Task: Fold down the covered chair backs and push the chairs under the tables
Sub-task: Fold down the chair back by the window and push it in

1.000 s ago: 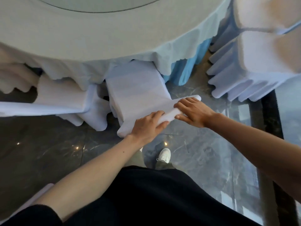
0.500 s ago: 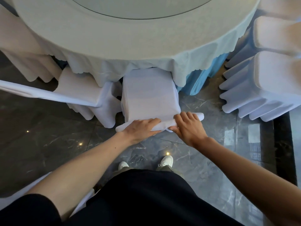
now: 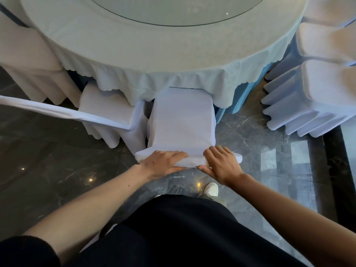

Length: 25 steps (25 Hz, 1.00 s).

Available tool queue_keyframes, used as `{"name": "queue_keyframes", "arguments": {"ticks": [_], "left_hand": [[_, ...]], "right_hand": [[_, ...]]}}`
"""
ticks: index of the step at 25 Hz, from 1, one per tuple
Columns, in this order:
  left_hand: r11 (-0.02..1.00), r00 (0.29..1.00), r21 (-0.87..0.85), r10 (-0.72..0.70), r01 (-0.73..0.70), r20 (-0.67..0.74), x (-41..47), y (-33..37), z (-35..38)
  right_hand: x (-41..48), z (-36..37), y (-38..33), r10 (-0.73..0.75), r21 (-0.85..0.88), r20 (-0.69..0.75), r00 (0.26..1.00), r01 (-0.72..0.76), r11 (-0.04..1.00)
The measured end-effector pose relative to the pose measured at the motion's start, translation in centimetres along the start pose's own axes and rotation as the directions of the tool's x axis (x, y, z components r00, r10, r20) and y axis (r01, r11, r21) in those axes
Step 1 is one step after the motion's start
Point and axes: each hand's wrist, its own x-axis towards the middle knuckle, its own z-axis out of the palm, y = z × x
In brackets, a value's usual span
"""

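At far left, a neighbouring chair (image 3: 105,105) in its white cover, parked at a slant under the tablecloth (image 3: 173,81) hem, close against the chair being handled. Next along, left hand (image 3: 163,163) palm down on the left half of the chair back (image 3: 193,160), fingers laid almost straight along the top edge, thumb hidden. Pressing rather than clasping, as far as can be told. Between the two hands, a short bare stretch of that edge. Then right hand (image 3: 221,164) on the right half, fingers over the top and thumb tucked beneath the near side, gripping the padded edge. Beyond both hands, straight ahead, the seat (image 3: 183,120), with only its far end slipped under the scalloped hem of the round worktop (image 3: 192,47). Further right, well apart, a stack of covered chairs (image 3: 308,97) on the dark marble floor (image 3: 250,128)

Worth weighing for the push: long axis of the top edge lying left to right across the body, square to the way in; worktop directly ahead of both hands, neither hand nearer than the other. Judged from that, calls for an even shove from both hands straight forward — any drift to the left likely to rub against the neighbouring chair. Most of the seat not yet under
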Motion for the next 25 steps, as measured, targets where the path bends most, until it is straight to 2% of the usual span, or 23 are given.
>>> {"name": "queue_keyframes", "arguments": {"ticks": [4,7,13,16,19,25], "left_hand": [[0.999,0.999,-0.041,-0.031,0.029,-0.035,-2.9,-1.6,-1.6],[0.998,0.997,-0.012,-0.063,0.062,-0.053,-4.8,-3.0,-1.8],[0.998,0.999,0.042,0.047,-0.048,0.022,-4.0,-5.3,-2.0],[0.999,0.999,0.021,0.046,-0.047,0.020,-3.3,-6.5,-2.3],[1.000,0.998,0.000,-0.001,0.001,0.058,-1.8,-7.9,-3.0],[0.983,0.967,-0.009,-0.181,0.186,0.179,1.3,-11.7,-6.2]], "right_hand": [[1.1,0.9,-3.4,-0.059,0.038,-0.079,0.995,0.062,0.997],[1.6,1.5,-4.6,-0.041,0.088,-0.093,0.995,0.049,0.995],[2.5,1.7,-4.3,-0.021,0.074,-0.089,0.996,0.027,0.997],[3.7,1.9,-3.7,-0.029,0.068,-0.107,0.994,0.037,0.997],[5.8,1.9,-2.6,-0.037,0.076,-0.123,0.992,0.046,0.996],[11.6,2.4,-1.0,-0.045,0.075,-0.132,0.990,0.056,0.996]]}}
